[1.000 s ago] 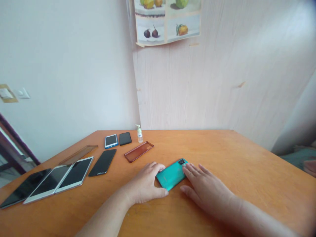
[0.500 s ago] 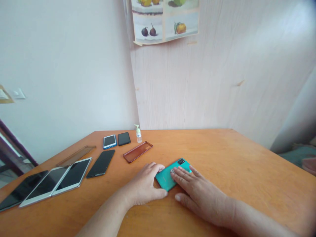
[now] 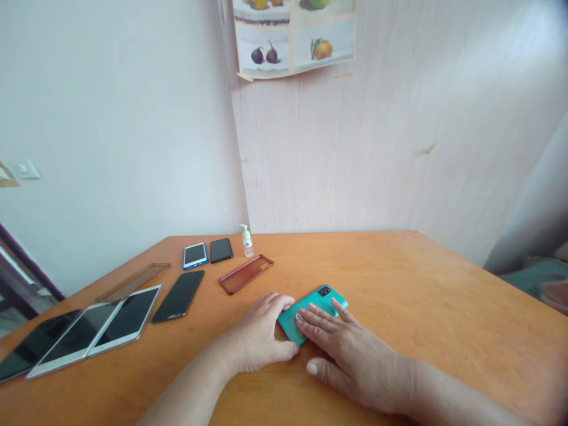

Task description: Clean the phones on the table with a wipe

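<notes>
A turquoise smartphone lies back side up on the table, its black camera block at the far right corner. My left hand holds its near-left end between thumb and fingers. My right hand lies flat across the middle of its back, fingers stretched out and thumb apart on the near side. Something small and whitish shows at the right fingertips; I cannot tell what it is. Beyond my left hand rests an empty reddish-brown phone case.
A small pump bottle stands at the back, near a blue-cased phone and a dark phone. Leftward lie a black phone, white-framed tablets, a dark tablet and a clear brownish case. A wall backs the wooden table.
My right hand has slid left and slightly nearer across the phone's back, baring more of it near the camera. My left hand keeps its grip, and the view has shifted slightly.
</notes>
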A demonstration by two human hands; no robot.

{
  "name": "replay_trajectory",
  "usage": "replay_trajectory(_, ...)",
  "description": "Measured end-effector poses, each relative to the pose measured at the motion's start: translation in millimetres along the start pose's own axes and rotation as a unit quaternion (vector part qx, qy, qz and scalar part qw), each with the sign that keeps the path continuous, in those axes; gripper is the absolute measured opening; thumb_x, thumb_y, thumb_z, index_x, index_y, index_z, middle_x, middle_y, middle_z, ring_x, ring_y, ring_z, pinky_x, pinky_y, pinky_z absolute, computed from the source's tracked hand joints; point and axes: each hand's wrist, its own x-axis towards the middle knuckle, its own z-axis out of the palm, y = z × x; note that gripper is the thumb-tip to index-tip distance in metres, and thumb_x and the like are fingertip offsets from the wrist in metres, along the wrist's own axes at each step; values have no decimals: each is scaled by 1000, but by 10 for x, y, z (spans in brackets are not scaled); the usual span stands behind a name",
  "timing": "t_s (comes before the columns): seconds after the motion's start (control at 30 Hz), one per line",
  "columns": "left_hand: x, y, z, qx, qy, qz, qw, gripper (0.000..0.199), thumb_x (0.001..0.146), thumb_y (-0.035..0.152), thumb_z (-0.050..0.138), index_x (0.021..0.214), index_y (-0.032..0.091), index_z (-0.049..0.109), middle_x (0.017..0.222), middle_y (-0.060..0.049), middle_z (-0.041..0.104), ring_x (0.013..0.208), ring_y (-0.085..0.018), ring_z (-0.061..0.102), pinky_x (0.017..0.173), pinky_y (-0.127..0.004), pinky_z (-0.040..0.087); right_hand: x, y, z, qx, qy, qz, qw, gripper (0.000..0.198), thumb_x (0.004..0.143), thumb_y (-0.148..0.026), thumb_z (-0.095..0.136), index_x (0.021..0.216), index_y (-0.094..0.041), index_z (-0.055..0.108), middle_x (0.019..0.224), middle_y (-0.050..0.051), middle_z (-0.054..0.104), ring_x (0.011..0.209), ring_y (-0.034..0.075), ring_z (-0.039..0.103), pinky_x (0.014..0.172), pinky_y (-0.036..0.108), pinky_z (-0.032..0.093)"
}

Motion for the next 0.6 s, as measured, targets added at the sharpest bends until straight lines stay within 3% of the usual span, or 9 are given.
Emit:
replay_trajectory(0.17,-12,-2,0,-9,-1,-13,1000,64,65,26,77,125,25,56,124,-6,59,119,-28,54,104,-41,43,98,403,68,-65,73,174,980,65,100,-55,33,152,-16,35,158,13,31,148,33,20,117,65,8)
replay_trajectory(0.23,-14,2,0,-9,-4,-15,1000,65,65,26,77,126,25,55,124,-7,59,119,-28,54,104,-41,43,111,462,83,-72,82,197,974,67,100,-56,34,152,-14,35,158,15,31,148,33,19,117,66,9)
replay_trajectory(0.3,-15,10,0,-9,-1,-16,1000,64,65,26,77,126,25,56,124,-7,59,119,-29,55,104,-41,43,100,395,78,-63,75,166,981,70,98,-57,36,153,-13,34,158,15,29,148,34,18,117,66,8)
replay_trajectory(0.47,-14,21,13,-13,14,-10,1000,61,65,27,77,123,24,57,121,-8,60,117,-29,56,104,-41,44,42,54,32,-12,14,8,1000,71,97,-60,40,155,-21,28,159,9,28,148,29,20,120,58,11)
replay_trajectory(0.53,-14,13,19,-13,16,-11,1000,62,65,28,78,123,24,57,122,-8,60,117,-28,56,104,-41,44,44,59,34,-13,13,3,1000,68,98,-60,37,155,-23,29,159,8,30,148,29,21,120,59,9)
replay_trajectory(0.6,-16,3,24,-15,14,-15,1000,65,65,28,78,125,24,55,125,-8,59,118,-29,55,105,-41,43,63,173,54,-36,37,55,997,64,99,-58,35,154,-23,33,158,8,31,148,31,21,118,63,7)
